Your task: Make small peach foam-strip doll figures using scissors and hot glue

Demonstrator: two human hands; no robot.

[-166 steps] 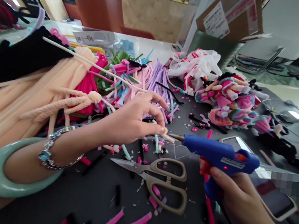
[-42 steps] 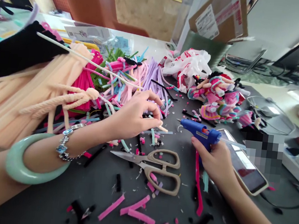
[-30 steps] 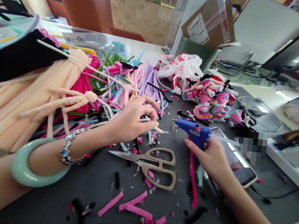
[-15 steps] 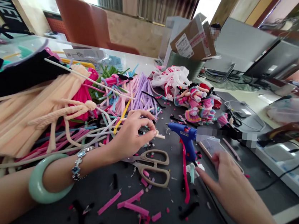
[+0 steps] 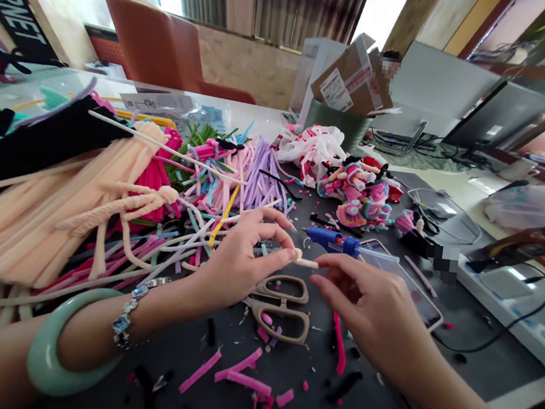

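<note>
Between thumb and index finger, my left hand (image 5: 242, 250) pinches a short cream pipe cleaner piece (image 5: 308, 263) that points right. My right hand (image 5: 365, 294) has come up to the piece's free end. Its index fingertip is at that end, possibly touching, while the thumb sits lower with a gap between them. Behind my right hand lies a blue glue gun (image 5: 330, 239) with a clear glue stick in its back; its handle is hidden. Below my left hand rest scissors (image 5: 305, 326) with beige handles, their blades partly covered by my wrist.
Bundles of peach pipe cleaners (image 5: 49, 218) and lilac ones (image 5: 261, 170) fill the left. Finished pipe cleaner dolls (image 5: 362, 195) pile up behind the glue gun. A phone (image 5: 420, 290) and a power strip (image 5: 502, 303) are at right. Pink scraps (image 5: 247, 380) lie in front.
My right hand has moved left and up to the cream piece, now covering the glue gun's handle. My left hand has shifted slightly right, still pinching the piece.
</note>
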